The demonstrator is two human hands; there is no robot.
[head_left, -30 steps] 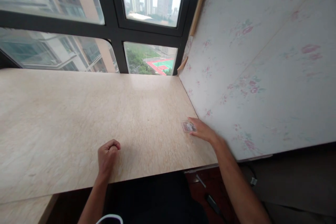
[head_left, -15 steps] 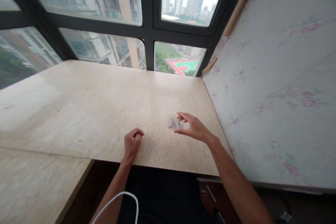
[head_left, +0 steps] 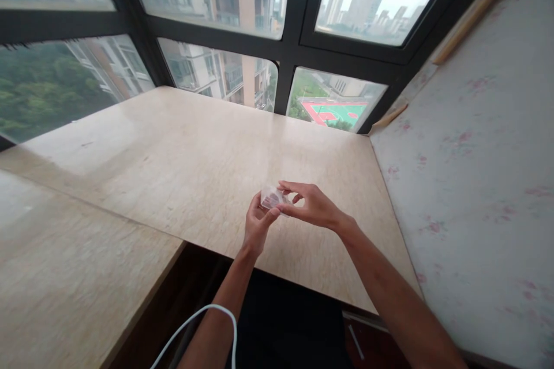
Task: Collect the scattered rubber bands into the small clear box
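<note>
A small clear plastic container (head_left: pixel 271 197) with something reddish-brown inside is held between both hands above the beige stone-look counter (head_left: pixel 208 167). My left hand (head_left: pixel 258 222) grips it from the left and below, its thumb on the near side. From the right, my right hand (head_left: pixel 305 202) pinches the container's right side between thumb and fingers. What exactly lies inside the container is too small to tell.
Dark-framed windows (head_left: pixel 281 83) rise behind the counter. A flowered wall (head_left: pixel 480 155) borders it on the right. A white cable (head_left: pixel 212 305) loops over my left forearm. Another counter section (head_left: pixel 64 265) extends at the lower left.
My left hand has opened from a fist and moved up and right to take hold of the container. My right hand has closed on it. The camera view has turned left.
</note>
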